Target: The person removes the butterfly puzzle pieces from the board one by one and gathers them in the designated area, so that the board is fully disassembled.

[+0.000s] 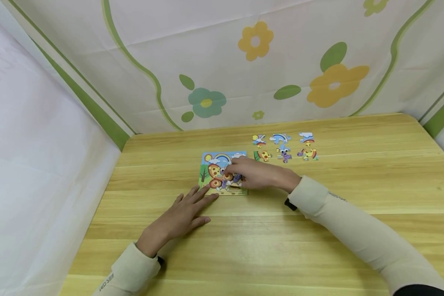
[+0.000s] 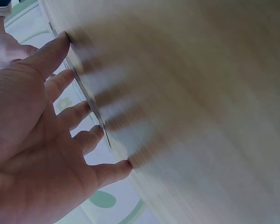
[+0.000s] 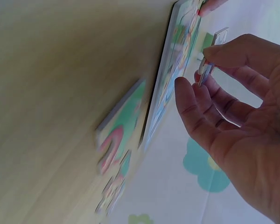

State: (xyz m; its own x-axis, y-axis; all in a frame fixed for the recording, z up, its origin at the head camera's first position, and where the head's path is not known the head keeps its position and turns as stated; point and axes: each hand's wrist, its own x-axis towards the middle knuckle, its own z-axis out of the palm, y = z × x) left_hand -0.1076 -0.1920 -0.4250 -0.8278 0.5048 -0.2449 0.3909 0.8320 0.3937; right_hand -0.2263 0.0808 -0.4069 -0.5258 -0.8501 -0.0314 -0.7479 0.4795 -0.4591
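A square jigsaw board (image 1: pixel 204 181) with a picture of a butterfly, a sun and a rainbow lies flat on the wooden table. My right hand (image 1: pixel 260 172) is over its right half, hiding part of the picture. In the right wrist view, thumb and fingers pinch a small puzzle piece (image 3: pixel 206 73), held edge-on above the board. My left hand (image 1: pixel 183 213) lies spread at the lower left of the board, its fingertips (image 2: pixel 99 131) right at the near edge.
Several loose puzzle pieces (image 1: pixel 284 153) lie in two rows beyond the right hand, to the right of the board. The wooden table (image 1: pixel 262 246) meets a white cloth backdrop (image 1: pixel 222 61) with printed flowers at its far edge. Another white cloth (image 1: pixel 29 164) hangs on the left.
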